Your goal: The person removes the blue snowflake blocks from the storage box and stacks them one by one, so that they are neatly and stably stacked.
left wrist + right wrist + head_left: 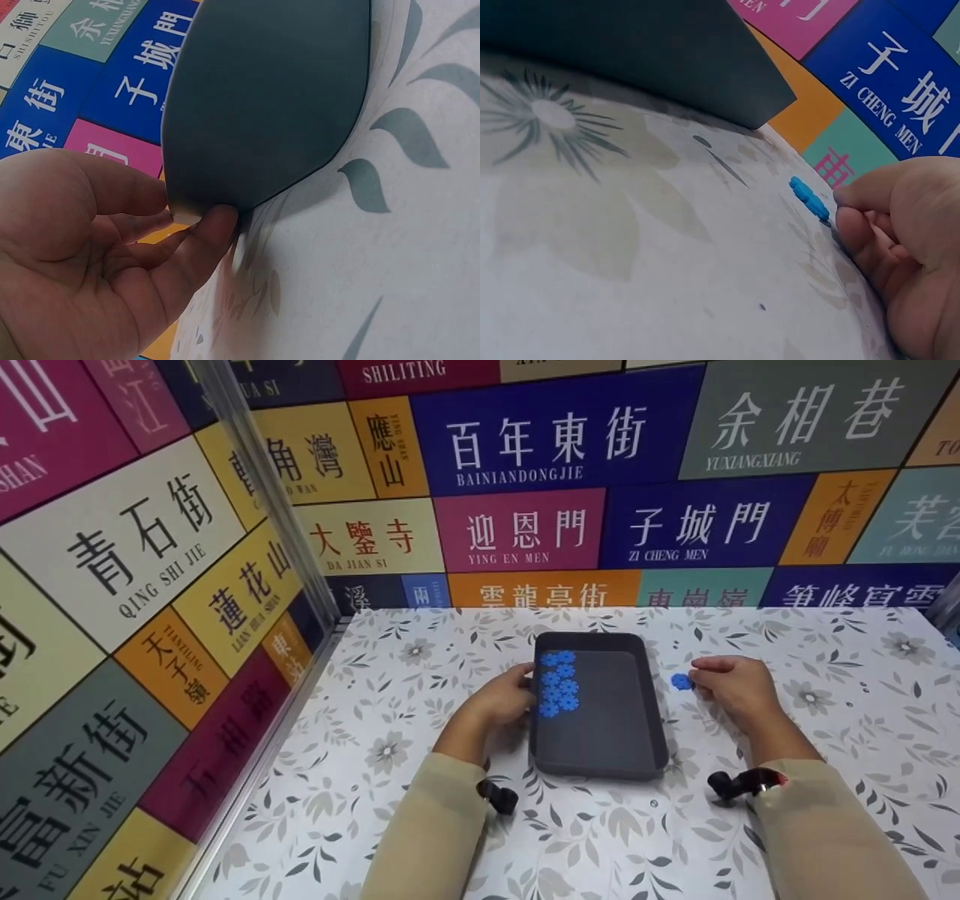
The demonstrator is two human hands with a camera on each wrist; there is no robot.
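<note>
A dark grey rectangular tray (pixel 611 720) lies on the table, with several blue flower-shaped pieces (pixel 551 679) set in two columns along its left side. At the tray's left wall, my left hand (pixel 504 696) holds the edge. Close up in the left wrist view, the thumb and fingers (pixel 214 232) of that hand pinch the tray's corner. Just right of the tray, my right hand (pixel 731 686) pinches one more blue flower-shaped piece (pixel 681 681) by its edge. It is tilted and low over the tabletop in the right wrist view, at the thumb and index fingertips.
A white tablecloth (pixel 405 817) printed with grey flowers and leaves covers the table. Walls of colourful sign panels (pixel 547 442) stand behind it and on the left. Both wrists wear black cameras (pixel 499 796) on straps over beige sleeves.
</note>
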